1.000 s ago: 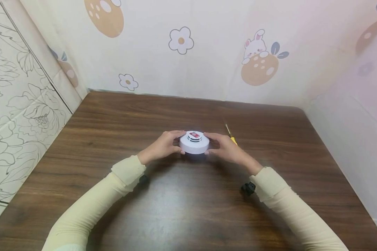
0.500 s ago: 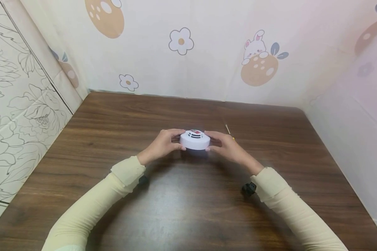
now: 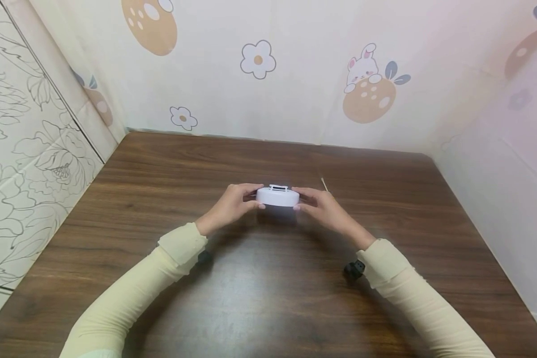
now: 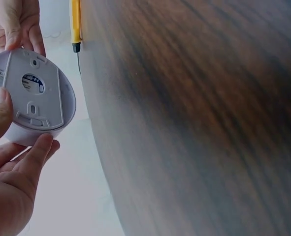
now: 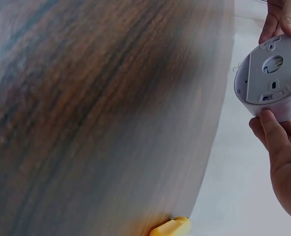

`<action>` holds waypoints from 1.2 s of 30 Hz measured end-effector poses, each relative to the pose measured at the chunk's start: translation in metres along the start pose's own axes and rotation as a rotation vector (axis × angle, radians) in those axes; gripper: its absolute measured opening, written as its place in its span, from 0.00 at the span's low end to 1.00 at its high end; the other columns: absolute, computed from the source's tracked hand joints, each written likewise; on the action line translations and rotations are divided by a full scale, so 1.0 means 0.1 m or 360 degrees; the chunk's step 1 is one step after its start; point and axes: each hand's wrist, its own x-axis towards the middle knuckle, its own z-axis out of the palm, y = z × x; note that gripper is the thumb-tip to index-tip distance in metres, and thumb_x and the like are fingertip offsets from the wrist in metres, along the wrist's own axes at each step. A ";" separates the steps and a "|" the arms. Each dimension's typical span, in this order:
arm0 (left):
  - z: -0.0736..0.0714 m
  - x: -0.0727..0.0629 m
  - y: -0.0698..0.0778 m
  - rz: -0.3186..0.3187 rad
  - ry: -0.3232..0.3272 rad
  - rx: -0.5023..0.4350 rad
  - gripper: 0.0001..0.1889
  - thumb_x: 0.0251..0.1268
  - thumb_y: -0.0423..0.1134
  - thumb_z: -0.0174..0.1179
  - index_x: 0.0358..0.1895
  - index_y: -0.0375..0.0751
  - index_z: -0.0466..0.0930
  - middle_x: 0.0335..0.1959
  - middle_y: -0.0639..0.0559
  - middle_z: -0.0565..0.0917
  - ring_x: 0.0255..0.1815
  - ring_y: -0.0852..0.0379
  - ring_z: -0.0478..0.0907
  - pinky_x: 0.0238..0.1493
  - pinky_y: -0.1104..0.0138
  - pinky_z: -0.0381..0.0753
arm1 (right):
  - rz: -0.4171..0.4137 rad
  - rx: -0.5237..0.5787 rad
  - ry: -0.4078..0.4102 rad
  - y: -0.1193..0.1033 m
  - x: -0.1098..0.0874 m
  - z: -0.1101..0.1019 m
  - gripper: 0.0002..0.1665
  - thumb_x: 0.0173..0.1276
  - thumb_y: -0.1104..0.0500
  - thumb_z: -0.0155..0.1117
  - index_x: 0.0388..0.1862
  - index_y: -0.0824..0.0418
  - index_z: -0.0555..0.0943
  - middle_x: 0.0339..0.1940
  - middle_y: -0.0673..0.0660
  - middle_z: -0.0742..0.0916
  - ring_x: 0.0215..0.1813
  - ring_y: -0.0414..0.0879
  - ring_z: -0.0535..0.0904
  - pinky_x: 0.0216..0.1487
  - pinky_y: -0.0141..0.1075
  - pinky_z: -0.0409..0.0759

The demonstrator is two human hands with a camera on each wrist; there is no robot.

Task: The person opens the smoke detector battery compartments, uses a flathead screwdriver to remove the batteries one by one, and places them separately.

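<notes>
A round white smoke detector (image 3: 278, 197) is held between both hands above the table. My left hand (image 3: 230, 205) grips its left edge with thumb and fingers. On the opposite edge, my right hand (image 3: 324, 208) pinches it the same way. In the head view the detector is seen edge-on, its vented cap tipped away. The left wrist view shows its underside, a flat mounting plate (image 4: 34, 105) with a round hole at the centre and slots. Behind my right hand lies a screwdriver (image 4: 75, 24) with a yellow handle, partly hidden in the head view.
The dark wood-grain table (image 3: 241, 298) spreads under both arms. A white curtain with flowers and a rabbit print (image 3: 295, 74) hangs along its far edge. Black wrist cameras (image 3: 354, 270) sit beneath the cuffs.
The smoke detector has risen slightly and tilted back, so its red label and top have turned out of sight. Both hands kept their hold; the screwdriver's handle became hidden behind the right hand.
</notes>
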 end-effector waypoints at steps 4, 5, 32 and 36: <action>0.00 0.00 0.01 -0.0036 0.0017 0.0018 0.26 0.57 0.34 0.67 0.58 0.26 0.74 0.55 0.36 0.78 0.54 0.48 0.77 0.55 0.59 0.78 | 0.0010 -0.0020 0.0013 -0.01 0.00 0.00 0.25 0.65 0.65 0.65 0.61 0.70 0.75 0.59 0.65 0.79 0.61 0.56 0.74 0.61 0.49 0.74; 0.00 0.00 0.01 -0.0044 0.0020 0.0019 0.26 0.57 0.34 0.67 0.59 0.26 0.74 0.55 0.36 0.78 0.54 0.49 0.77 0.55 0.59 0.78 | 0.0009 -0.0028 0.0017 -0.01 0.00 0.00 0.25 0.65 0.65 0.65 0.60 0.70 0.75 0.59 0.65 0.79 0.61 0.56 0.74 0.61 0.49 0.73; 0.03 0.00 -0.01 0.0041 0.0080 -0.0019 0.19 0.64 0.27 0.60 0.57 0.23 0.74 0.51 0.35 0.81 0.52 0.46 0.79 0.55 0.59 0.78 | 0.0271 0.0032 0.0112 -0.07 0.02 0.00 0.20 0.71 0.58 0.59 0.55 0.73 0.78 0.51 0.67 0.83 0.57 0.59 0.77 0.58 0.52 0.76; 0.03 0.01 -0.01 0.0014 0.0070 0.0018 0.19 0.64 0.28 0.60 0.56 0.23 0.75 0.51 0.36 0.81 0.52 0.47 0.79 0.56 0.59 0.78 | 0.0294 0.0048 0.0110 -0.09 0.02 0.01 0.20 0.72 0.59 0.58 0.53 0.74 0.79 0.49 0.68 0.84 0.54 0.58 0.79 0.55 0.50 0.78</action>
